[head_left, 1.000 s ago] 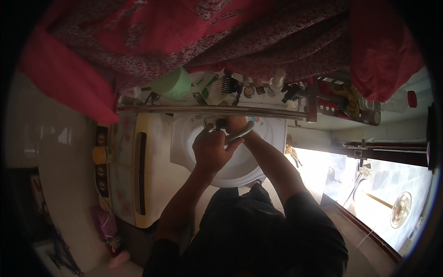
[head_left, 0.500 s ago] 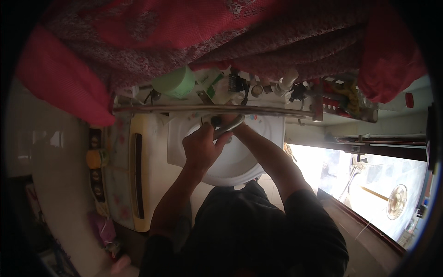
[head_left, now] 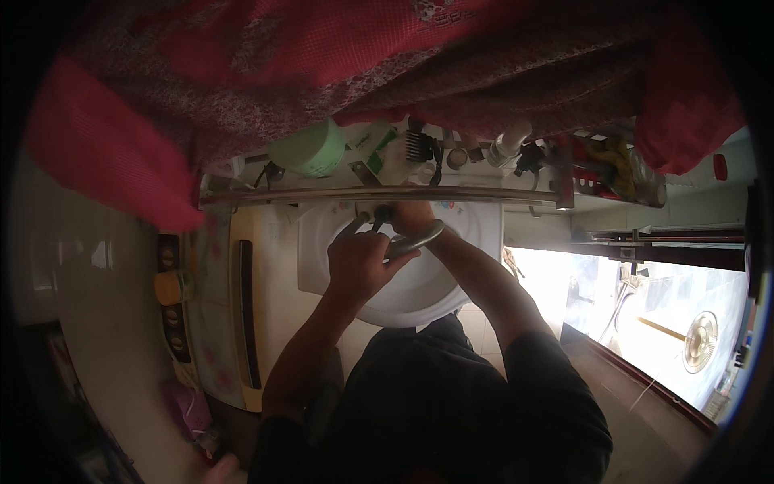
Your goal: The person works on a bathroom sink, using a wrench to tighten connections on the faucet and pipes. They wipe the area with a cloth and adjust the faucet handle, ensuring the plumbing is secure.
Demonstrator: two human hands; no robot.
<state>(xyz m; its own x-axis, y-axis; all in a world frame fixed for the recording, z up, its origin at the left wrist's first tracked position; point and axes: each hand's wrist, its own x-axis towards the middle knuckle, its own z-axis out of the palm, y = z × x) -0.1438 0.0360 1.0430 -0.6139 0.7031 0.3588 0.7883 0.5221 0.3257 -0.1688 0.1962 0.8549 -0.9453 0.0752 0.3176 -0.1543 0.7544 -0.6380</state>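
Over a white washbasin (head_left: 439,300) stands a faucet with a curved metal spout (head_left: 425,237). My left hand (head_left: 359,262) is closed round the spout's left part, its thumb lying along the tube. Beyond the spout, by the faucet's base, is my right hand (head_left: 412,216). Its fingers are hidden, partly behind the metal rail (head_left: 476,194), so I cannot make out what they touch. A small dark piece (head_left: 381,214) shows between my two hands; its kind is unclear.
Pink and patterned towels (head_left: 282,48) hang above the rail. Behind it, a shelf holds a green round container (head_left: 310,149), a black comb-like item (head_left: 418,148) and bottles. A pale washing machine (head_left: 219,306) stands left, a bright window (head_left: 645,323) right.
The spout and my left hand sit a little lower, closer to me. More of the back of my right hand shows. The whole view has shifted slightly.
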